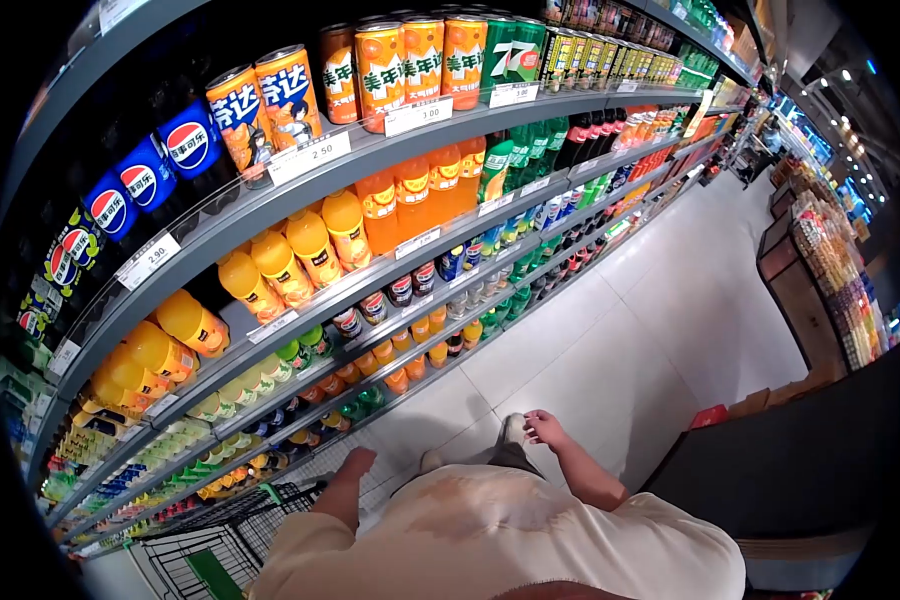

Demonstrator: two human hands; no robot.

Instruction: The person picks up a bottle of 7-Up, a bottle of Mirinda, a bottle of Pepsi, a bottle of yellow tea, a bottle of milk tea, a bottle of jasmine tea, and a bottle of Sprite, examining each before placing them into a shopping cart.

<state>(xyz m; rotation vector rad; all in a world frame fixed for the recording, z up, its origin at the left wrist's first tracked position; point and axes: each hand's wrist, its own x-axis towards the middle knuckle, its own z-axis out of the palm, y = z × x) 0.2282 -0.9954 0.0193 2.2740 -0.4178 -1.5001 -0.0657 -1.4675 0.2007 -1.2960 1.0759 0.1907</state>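
Note:
My left hand [358, 461] hangs low in front of the drink shelves, to the right of a shopping cart [220, 548] with a dark wire basket and green parts. Its fingers are hidden behind the back of the hand. On the other side of my body, my right hand [543, 429] hangs over the floor near my shoe [514, 428]. Its fingers are loosely bent and apart, with nothing in them. Closest to my left hand on the shelves are bottles with green caps [370, 398] on the lowest rows.
A long curved shelf [370, 165] runs along the left, holding orange soda cans [381, 65], blue cola packs [189, 138] and orange juice bottles [313, 248]. Pale floor tiles [610, 340] stretch ahead. At right stand a dark display unit [770, 470] and stacked packaged goods [830, 270].

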